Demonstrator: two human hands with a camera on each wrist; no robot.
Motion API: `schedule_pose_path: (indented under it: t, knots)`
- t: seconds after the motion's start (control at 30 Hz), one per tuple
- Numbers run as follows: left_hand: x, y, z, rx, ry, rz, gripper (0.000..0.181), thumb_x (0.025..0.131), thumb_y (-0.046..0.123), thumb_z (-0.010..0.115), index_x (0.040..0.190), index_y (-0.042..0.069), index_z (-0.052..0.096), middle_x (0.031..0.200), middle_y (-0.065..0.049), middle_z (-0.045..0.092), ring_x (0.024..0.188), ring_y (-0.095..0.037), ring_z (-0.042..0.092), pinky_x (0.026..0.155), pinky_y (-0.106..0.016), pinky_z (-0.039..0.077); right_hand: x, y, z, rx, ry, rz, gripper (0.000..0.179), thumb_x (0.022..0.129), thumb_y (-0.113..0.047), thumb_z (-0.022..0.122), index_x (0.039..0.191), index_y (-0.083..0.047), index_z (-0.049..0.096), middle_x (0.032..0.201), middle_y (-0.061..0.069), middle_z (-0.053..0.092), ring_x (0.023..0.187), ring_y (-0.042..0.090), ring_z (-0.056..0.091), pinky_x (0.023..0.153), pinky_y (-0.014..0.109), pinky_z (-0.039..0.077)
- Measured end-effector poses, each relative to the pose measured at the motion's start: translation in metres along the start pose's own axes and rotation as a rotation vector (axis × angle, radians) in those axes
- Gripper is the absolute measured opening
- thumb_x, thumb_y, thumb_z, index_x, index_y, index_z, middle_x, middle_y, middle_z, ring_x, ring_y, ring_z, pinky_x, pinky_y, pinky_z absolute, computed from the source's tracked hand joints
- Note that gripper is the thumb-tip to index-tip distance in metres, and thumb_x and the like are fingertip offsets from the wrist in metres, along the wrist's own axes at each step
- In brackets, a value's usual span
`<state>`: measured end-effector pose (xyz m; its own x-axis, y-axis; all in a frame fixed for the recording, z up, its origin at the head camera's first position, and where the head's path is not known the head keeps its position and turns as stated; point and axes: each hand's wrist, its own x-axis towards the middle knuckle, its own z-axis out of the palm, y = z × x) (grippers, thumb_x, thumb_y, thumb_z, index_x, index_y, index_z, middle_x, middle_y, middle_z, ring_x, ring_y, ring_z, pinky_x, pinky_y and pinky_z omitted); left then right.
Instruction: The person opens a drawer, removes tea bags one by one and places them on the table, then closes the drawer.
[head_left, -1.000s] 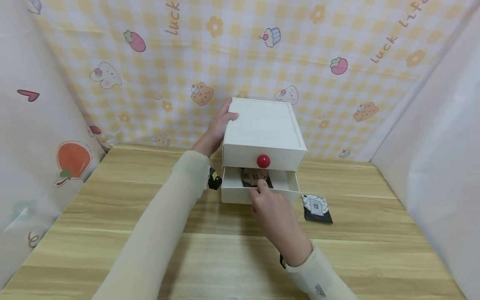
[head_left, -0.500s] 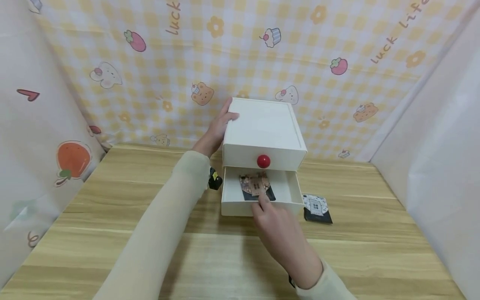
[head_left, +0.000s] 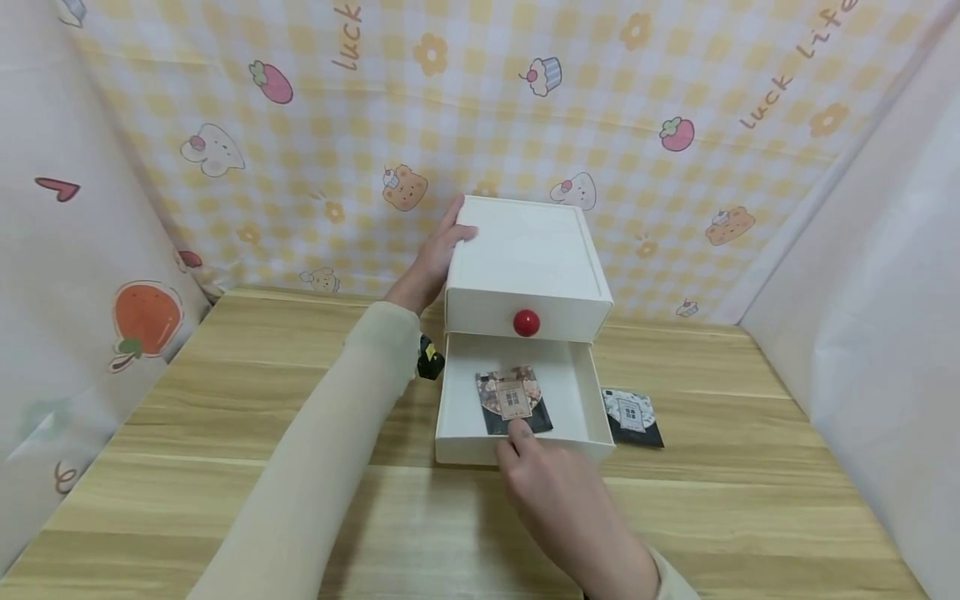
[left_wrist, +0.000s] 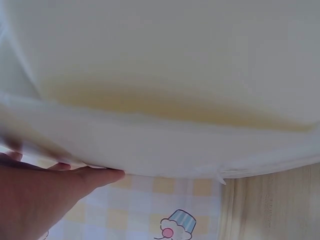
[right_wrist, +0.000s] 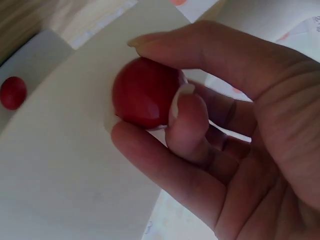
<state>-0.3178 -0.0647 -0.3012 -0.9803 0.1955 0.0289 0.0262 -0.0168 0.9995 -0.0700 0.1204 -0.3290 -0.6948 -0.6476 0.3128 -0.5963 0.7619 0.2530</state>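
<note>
A small white two-drawer cabinet [head_left: 528, 250] stands against the back cloth. Its lower drawer [head_left: 573, 392] is pulled out, and a brown and black printed packet [head_left: 517, 400] lies flat inside. At the drawer's front is my right hand [head_left: 558, 496], pinching a round red knob [right_wrist: 145, 95] between curled fingers and thumb; the hand hides this knob in the head view. My left hand [head_left: 435, 258] rests with extended fingers against the cabinet's left side near the rear, one digit lying over the top edge. The upper drawer, with its own red knob [head_left: 527, 322], is closed.
A grey and black printed packet [head_left: 632, 417] lies on the wooden table [head_left: 225, 400], right of the drawer. A yellow checked cloth [head_left: 480, 108] hangs behind, with white sheets [head_left: 870, 275] along both sides.
The lower drawer has slid out toward me with my right hand on its knob, bringing the brown packet into full view. My left hand stays in place.
</note>
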Motion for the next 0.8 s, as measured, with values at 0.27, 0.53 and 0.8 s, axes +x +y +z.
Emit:
schedule_pose_path:
  t: [0.27, 0.53, 0.8]
  knots:
    - [0.0019, -0.0027, -0.0007, -0.019, -0.004, 0.005, 0.07, 0.104, 0.028, 0.041, 0.163, 0.038, 0.004, 0.173, 0.012, 0.002, 0.16, -0.013, 0.0, 0.13, -0.045, 0.001, -0.002, -0.0015, -0.0019, 0.017, 0.014, -0.023, 0.017, 0.075, 0.002, 0.072, 0.085, -0.011, 0.066, 0.08, -0.001, 0.057, 0.049, 0.006, 0.038, 0.04, 0.022, 0.03]
    - [0.0008, -0.0014, 0.0011, -0.028, -0.001, 0.0, 0.07, 0.104, 0.028, 0.041, 0.163, 0.037, 0.005, 0.173, 0.011, 0.002, 0.16, -0.013, 0.001, 0.13, -0.045, 0.002, -0.0019, 0.0027, -0.0035, 0.001, 0.033, -0.078, 0.018, 0.077, -0.001, 0.076, 0.086, -0.014, 0.067, 0.077, -0.003, 0.057, 0.051, 0.006, 0.042, 0.041, 0.02, 0.027]
    - [0.0016, -0.0022, 0.0005, -0.028, 0.007, 0.001, 0.071, 0.103, 0.027, 0.042, 0.163, 0.037, 0.006, 0.173, 0.011, 0.002, 0.16, -0.013, 0.0, 0.13, -0.045, 0.002, -0.0005, 0.008, -0.0026, 0.027, 0.039, -0.175, 0.016, 0.08, -0.008, 0.079, 0.09, -0.017, 0.071, 0.078, -0.005, 0.064, 0.056, 0.007, 0.055, 0.042, 0.02, 0.034]
